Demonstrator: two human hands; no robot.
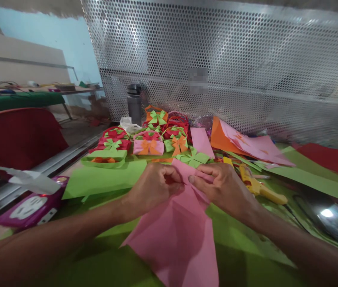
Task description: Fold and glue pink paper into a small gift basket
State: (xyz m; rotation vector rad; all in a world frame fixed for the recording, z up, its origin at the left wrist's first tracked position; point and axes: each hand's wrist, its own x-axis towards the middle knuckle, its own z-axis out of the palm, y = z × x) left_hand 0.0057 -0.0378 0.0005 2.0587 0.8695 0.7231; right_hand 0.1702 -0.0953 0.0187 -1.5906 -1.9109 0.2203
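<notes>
A large pink paper sheet (183,235) hangs toward me over the green table surface, its upper end creased and folded. My left hand (158,181) pinches that upper part between thumb and fingers, from the left side. On the right, my right hand (221,183) grips the folded edge with its thumb on top. The two hands are a short way apart with the pink paper between them. Just beyond them lies a green paper bow (194,157). Green paper (106,179) is spread left of my left hand. The sheet's lower end runs out of view.
Several small paper bags with bows (148,144) stand at the back, near a grey bottle (134,104). A yellow glue gun (260,189) lies right, beside a dark shiny object (330,215). A purple power strip (34,205) sits left. Behind rises a perforated metal panel (231,48).
</notes>
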